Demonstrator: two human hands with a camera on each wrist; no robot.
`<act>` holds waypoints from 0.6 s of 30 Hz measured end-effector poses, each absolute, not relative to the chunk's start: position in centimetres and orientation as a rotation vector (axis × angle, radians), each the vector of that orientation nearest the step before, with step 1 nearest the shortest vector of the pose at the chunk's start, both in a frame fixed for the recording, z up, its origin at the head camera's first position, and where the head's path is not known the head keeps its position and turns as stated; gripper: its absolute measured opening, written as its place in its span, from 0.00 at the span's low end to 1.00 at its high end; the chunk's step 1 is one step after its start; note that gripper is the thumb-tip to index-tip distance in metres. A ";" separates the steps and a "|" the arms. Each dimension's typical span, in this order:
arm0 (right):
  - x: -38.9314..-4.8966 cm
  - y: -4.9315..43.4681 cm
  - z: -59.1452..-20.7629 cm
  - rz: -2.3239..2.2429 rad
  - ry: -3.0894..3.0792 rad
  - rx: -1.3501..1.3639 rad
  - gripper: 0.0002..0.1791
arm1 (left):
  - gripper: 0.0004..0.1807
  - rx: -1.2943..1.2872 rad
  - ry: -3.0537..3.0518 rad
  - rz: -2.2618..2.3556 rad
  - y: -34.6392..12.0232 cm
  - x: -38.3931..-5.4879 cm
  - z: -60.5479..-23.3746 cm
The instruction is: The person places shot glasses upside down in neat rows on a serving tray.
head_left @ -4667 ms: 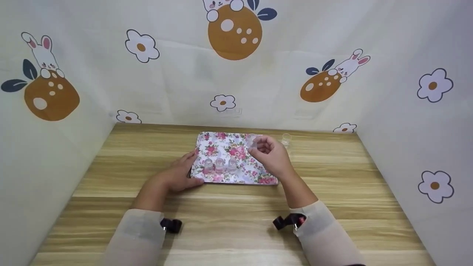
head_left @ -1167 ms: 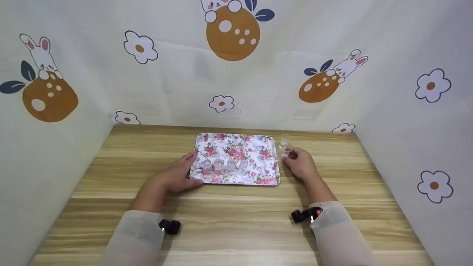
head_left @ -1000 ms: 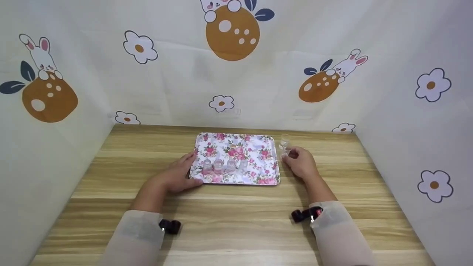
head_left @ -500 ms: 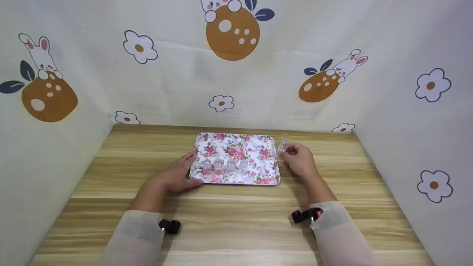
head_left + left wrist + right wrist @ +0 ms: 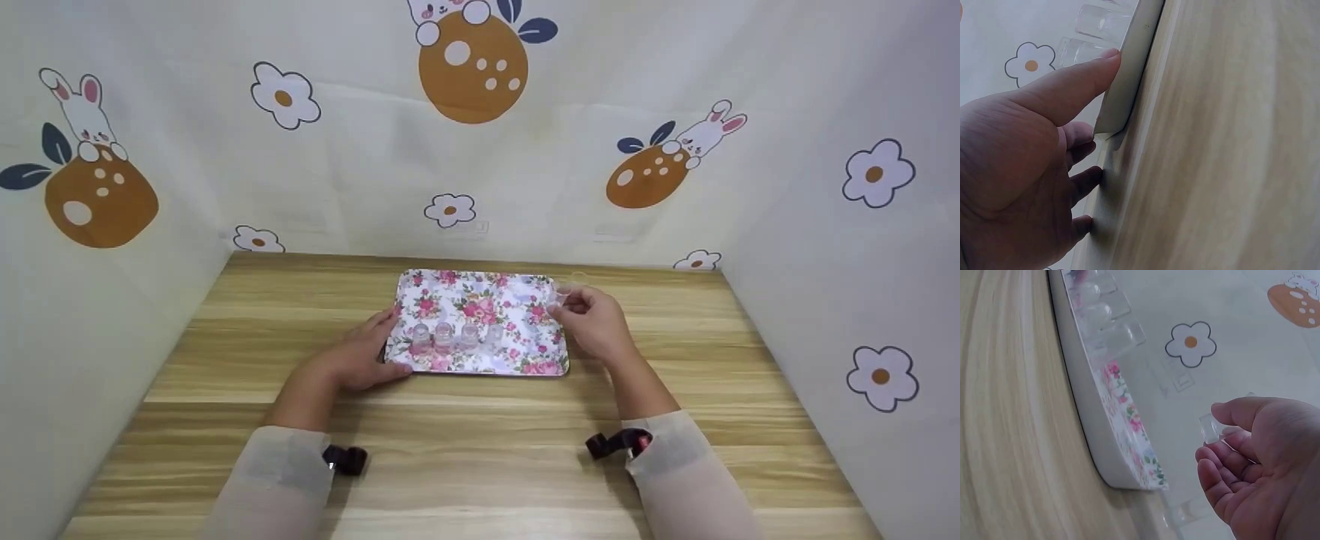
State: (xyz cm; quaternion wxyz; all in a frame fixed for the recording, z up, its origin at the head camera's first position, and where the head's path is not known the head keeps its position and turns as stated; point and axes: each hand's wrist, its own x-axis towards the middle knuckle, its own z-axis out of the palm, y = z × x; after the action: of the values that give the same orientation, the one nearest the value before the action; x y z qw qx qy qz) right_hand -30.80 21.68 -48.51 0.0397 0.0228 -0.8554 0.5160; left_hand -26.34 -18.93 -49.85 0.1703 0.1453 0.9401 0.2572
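Note:
My right hand (image 5: 596, 322) pinches a small clear glass (image 5: 1209, 429) between thumb and fingers, over the right edge of a white floral tray (image 5: 517, 300). In the right wrist view the glass is in the fingertips, above the tray's rim. Several similar clear glasses (image 5: 444, 337) stand in a row on the tray's front half. My left hand (image 5: 352, 356) rests at the tray's front left corner. Its thumb lies along the front rim, and its fingers extend along the left side, as the left wrist view also shows.
Another clear glass (image 5: 578, 278) stands beyond the right hand, mostly hidden by it, right of the tray. The wooden table (image 5: 465, 457) meets a patterned cloth backdrop (image 5: 360, 165) at the back and both sides.
A fourth glass has joined the row on the tray. My right hand reached to the table, took hold of a glass, and moved left over the tray's edge with it. The left hand stayed.

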 end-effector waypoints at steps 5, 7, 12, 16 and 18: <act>-29.9 20.7 -47.8 1.629 -2.629 0.136 0.18 | 0.59 0.383 2.660 0.734 -18.9 -26.3 -49.8; -29.6 20.3 -47.6 1.649 -2.630 0.166 0.18 | 0.59 0.379 2.661 0.734 -19.0 -26.3 -49.8; -29.0 19.5 -47.0 1.691 -2.617 0.231 0.20 | 0.58 0.390 2.662 0.753 -18.9 -26.4 -49.8; -28.7 19.1 -46.7 1.722 -2.603 0.284 0.21 | 0.58 0.400 2.665 0.765 -18.8 -26.4 -49.9; -28.5 19.0 -46.7 1.728 -2.605 0.298 0.21 | 0.58 0.389 2.666 0.759 -18.9 -26.4 -50.0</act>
State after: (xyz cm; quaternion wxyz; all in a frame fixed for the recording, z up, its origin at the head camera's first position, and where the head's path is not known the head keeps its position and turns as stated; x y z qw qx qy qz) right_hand -28.54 19.02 -46.66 0.0007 0.0950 -0.8296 0.5503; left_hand -26.44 -18.86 -49.95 0.1706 0.1370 0.9385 0.2671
